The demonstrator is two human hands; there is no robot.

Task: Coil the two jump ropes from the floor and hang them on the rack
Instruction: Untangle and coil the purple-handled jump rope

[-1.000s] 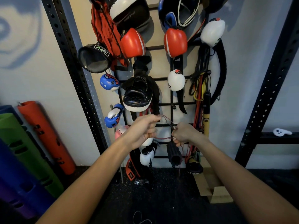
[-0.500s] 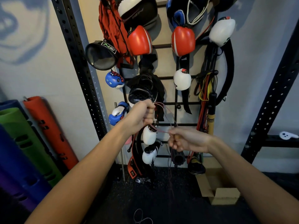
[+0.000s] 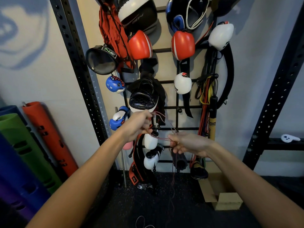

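A thin red rope (image 3: 160, 138) hangs in loose loops between the left hand (image 3: 138, 125) and right hand (image 3: 185, 143), one strand trailing down. A pale rope (image 3: 142, 222) lies nearest on the floor. The black wire rack (image 3: 171, 107) stands beyond.

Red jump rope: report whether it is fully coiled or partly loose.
Partly loose. The left hand grips loops of the red jump rope, a strand runs to the right hand, and a tail hangs toward the floor.

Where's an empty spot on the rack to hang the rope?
The bare peg below the white glove looks free, as does the bar under it, beside the yellow stick. The rack is crowded at its left edge with blue gloves and its right edge with bands.
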